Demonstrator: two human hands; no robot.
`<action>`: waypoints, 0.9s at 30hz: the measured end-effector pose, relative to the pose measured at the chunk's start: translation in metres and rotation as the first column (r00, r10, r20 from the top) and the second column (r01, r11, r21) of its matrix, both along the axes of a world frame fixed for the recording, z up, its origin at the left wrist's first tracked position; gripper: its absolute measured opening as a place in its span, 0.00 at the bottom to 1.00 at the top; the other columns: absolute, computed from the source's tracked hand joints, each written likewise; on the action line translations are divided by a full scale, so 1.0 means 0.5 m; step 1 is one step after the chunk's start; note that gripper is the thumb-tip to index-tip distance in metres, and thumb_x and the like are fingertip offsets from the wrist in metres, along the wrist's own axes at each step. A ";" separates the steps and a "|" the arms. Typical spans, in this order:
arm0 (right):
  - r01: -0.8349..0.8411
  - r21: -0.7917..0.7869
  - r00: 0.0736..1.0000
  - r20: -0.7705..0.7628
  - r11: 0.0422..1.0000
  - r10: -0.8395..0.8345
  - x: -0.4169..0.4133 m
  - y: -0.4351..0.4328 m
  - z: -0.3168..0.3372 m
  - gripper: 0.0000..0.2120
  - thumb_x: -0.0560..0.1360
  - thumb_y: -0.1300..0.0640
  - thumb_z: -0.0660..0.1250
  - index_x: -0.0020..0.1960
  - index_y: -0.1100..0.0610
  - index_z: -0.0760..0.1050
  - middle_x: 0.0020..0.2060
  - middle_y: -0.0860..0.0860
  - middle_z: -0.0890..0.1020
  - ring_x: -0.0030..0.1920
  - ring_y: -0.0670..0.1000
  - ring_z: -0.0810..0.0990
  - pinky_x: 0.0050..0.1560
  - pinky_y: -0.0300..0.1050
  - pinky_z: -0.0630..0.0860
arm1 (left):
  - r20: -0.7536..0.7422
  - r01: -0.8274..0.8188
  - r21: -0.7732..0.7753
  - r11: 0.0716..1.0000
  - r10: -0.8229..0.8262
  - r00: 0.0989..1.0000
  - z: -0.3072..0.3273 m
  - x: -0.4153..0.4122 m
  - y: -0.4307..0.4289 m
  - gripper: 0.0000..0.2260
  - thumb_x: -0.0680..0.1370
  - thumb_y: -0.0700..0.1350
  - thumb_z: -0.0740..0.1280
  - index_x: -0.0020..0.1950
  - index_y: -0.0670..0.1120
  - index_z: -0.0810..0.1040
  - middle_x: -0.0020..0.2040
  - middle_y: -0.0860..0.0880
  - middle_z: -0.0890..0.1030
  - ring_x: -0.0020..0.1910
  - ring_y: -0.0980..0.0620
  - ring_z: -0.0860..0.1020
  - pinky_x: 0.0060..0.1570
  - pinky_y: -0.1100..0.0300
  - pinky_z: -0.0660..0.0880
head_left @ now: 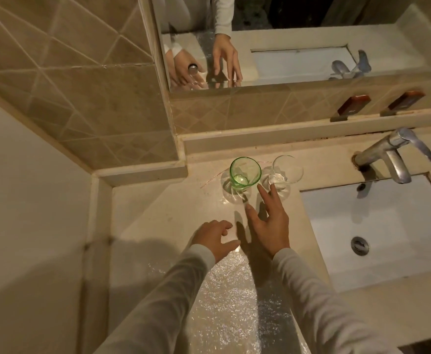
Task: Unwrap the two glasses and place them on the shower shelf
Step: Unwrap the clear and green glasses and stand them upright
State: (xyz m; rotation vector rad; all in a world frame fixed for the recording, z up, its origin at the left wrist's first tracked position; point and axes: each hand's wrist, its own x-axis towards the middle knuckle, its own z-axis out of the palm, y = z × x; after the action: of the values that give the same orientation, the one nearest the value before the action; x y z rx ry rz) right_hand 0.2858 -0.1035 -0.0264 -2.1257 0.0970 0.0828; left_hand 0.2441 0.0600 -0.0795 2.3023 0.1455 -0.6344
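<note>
A green glass [245,172] and a clear glass [287,171] stand upright side by side on the beige counter [158,205], near the back ledge. My right hand [268,223] hovers just in front of them, fingers spread, fingertips close to both glasses but holding nothing. My left hand [215,237] is lower and to the left, fingers loosely curled and apart, resting at the far edge of a sheet of bubble wrap [229,302] that lies flat on the counter under my arms.
A white sink [387,226] with a chrome tap [393,152] lies to the right. Behind the counter runs a ledge [311,126] with two brown soap holders [353,104], below a mirror [298,37]. A tiled wall [69,85] stands at left.
</note>
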 end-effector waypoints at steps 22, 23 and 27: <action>-0.494 -0.418 0.842 -0.448 0.762 0.301 -0.137 -0.154 0.006 0.08 0.78 0.54 0.66 0.50 0.51 0.84 0.49 0.51 0.85 0.52 0.56 0.83 0.54 0.47 0.79 | 0.055 -0.005 0.263 0.965 -0.010 0.998 0.061 -0.158 -0.035 0.06 0.80 0.44 0.62 0.46 0.53 0.77 0.53 0.48 0.74 0.48 0.44 0.77 0.51 0.51 0.76; -0.470 -0.400 0.858 -0.417 0.787 0.301 -0.144 -0.159 0.012 0.08 0.78 0.54 0.66 0.50 0.51 0.84 0.49 0.52 0.85 0.52 0.57 0.83 0.54 0.48 0.79 | 0.091 -0.064 0.225 0.972 0.044 0.995 0.069 -0.173 -0.039 0.06 0.79 0.46 0.62 0.43 0.53 0.75 0.51 0.49 0.74 0.45 0.45 0.77 0.48 0.52 0.77; -0.251 -0.277 0.959 -0.204 0.928 0.198 -0.185 -0.185 0.032 0.20 0.79 0.49 0.68 0.69 0.55 0.76 0.63 0.58 0.80 0.65 0.61 0.77 0.67 0.55 0.73 | 0.219 -0.341 0.058 0.938 0.321 0.922 0.109 -0.221 -0.047 0.07 0.79 0.50 0.65 0.41 0.52 0.72 0.37 0.52 0.78 0.35 0.51 0.78 0.37 0.60 0.73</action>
State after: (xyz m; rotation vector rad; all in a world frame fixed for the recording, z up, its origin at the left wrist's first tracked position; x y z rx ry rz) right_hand 0.1933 -0.1960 -0.0107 -2.4246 -0.0367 0.4135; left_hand 0.1336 0.0363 -0.0251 2.3428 0.4648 -0.2173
